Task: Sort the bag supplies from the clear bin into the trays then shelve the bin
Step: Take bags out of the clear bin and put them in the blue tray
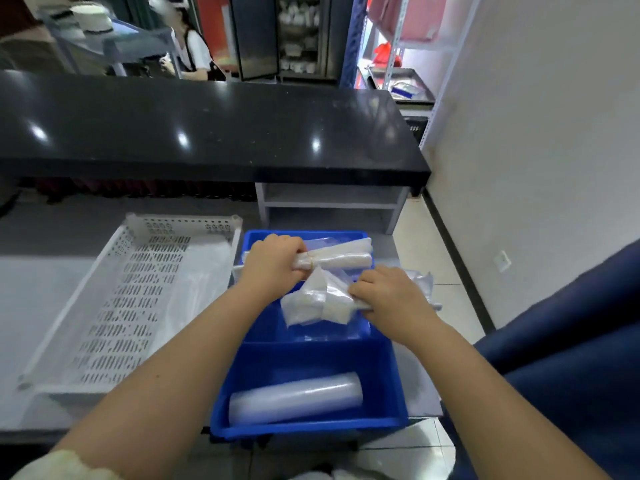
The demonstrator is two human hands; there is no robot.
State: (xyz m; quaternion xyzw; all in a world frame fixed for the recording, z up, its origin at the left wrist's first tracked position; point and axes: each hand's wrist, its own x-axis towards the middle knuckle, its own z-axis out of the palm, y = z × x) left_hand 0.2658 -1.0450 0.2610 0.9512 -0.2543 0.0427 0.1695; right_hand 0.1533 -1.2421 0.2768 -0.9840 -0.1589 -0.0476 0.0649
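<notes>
bag bundle (341,259) in L hand (273,259), R hand (388,294) on bags (315,301)

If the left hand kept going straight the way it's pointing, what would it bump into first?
The left hand points away and a bit right, gripping a banded bag bundle. Going on, it would likely meet the far wall of the far blue tray first, though depth is hard to judge here.

Both my forearms extended forward, bare; left hand (273,259) fisted, gripping far; right hand (388,296) clenched, knuckles up, nearer.
</notes>
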